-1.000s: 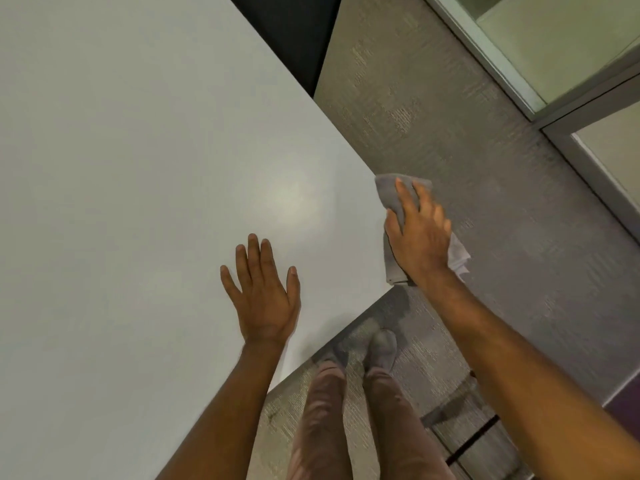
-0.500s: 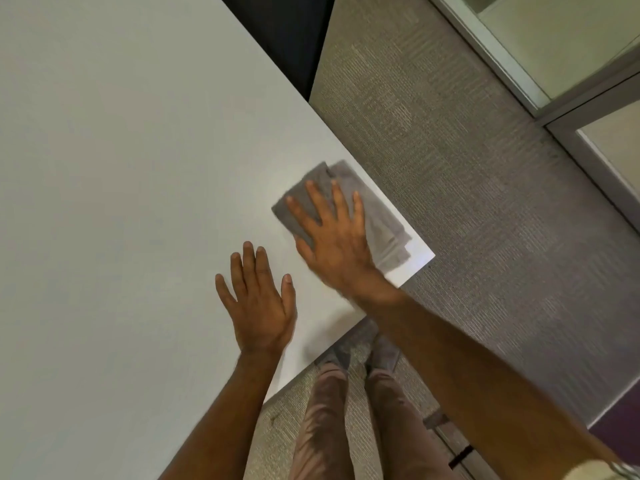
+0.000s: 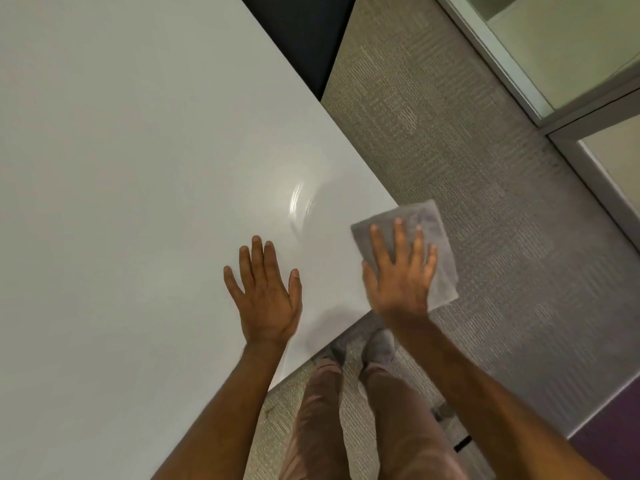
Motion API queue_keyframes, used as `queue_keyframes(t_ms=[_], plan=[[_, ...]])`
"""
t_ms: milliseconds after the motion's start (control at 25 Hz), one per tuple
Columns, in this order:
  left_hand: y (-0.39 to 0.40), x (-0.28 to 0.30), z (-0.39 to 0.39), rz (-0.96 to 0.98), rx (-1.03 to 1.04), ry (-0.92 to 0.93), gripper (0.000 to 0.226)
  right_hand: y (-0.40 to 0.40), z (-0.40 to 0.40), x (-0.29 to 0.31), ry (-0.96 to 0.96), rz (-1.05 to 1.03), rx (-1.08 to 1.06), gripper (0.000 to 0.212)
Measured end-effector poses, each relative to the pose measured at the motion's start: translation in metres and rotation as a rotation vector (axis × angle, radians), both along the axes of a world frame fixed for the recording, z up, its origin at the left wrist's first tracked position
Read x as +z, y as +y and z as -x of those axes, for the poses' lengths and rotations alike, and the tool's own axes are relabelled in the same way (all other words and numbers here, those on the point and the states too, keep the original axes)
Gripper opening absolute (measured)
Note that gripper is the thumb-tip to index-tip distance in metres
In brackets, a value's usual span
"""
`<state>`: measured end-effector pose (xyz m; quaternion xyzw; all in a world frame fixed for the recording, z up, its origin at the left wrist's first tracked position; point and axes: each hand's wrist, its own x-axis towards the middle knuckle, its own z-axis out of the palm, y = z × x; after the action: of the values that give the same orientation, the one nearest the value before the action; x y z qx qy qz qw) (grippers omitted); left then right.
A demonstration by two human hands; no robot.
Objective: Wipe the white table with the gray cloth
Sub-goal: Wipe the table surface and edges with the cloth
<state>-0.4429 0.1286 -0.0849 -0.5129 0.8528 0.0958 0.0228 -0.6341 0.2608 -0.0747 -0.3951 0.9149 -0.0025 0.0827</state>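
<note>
A smooth white rectangular table (image 3: pixel 138 168) fills the left and centre of the head view, its near right corner pointing toward the person's legs. The left hand (image 3: pixel 265 296) lies flat, palm down, on the tabletop close to the near edge, fingers spread apart and holding nothing. The right hand (image 3: pixel 401 271) presses palm down on a folded gray cloth (image 3: pixel 429 230) at the table's right corner, fingers splayed wide over the fabric rather than curled around it. The cloth sits right at the corner and overhangs the right edge, so that its outer part shows against the floor beyond the table. Just to the left of the cloth, on the tabletop near the right edge, a bright sheen with faint curved streaks (image 3: pixel 301 206) marks the surface.

Below the near edge stand the person's legs in brownish trousers (image 3: pixel 346 427) and gray shoes (image 3: pixel 379 344) on speckled gray-beige carpet (image 3: pixel 485 202). A dark panel (image 3: pixel 304 39) shows past the far right edge of the table, and pale framed glass panels (image 3: pixel 554 46) run along the upper right. A strip of purple flooring (image 3: pixel 616 431) lies at the lower right. No brand, label or writing is legible on the cloth, the table or the clothing.
</note>
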Motion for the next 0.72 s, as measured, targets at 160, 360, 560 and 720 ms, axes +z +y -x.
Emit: queue_keyframes(t_ms=[160,360,560,720], plan=[[0.003,-0.001,-0.002,0.003,0.001,-0.006,0.072,-0.057,-0.028,-0.004,-0.02,0.063,0.335,0.069],[0.001,-0.004,0.0,0.011,0.019,-0.021,0.072,-0.122,0.017,-0.003,-0.052,0.113,0.362,0.067],[0.002,-0.007,0.015,0.0,0.065,-0.028,0.069,-0.12,0.035,-0.01,-0.058,0.167,0.239,0.067],[-0.015,0.001,0.084,-0.007,0.087,0.078,0.069,-0.065,0.021,-0.013,-0.07,0.185,0.257,0.07]])
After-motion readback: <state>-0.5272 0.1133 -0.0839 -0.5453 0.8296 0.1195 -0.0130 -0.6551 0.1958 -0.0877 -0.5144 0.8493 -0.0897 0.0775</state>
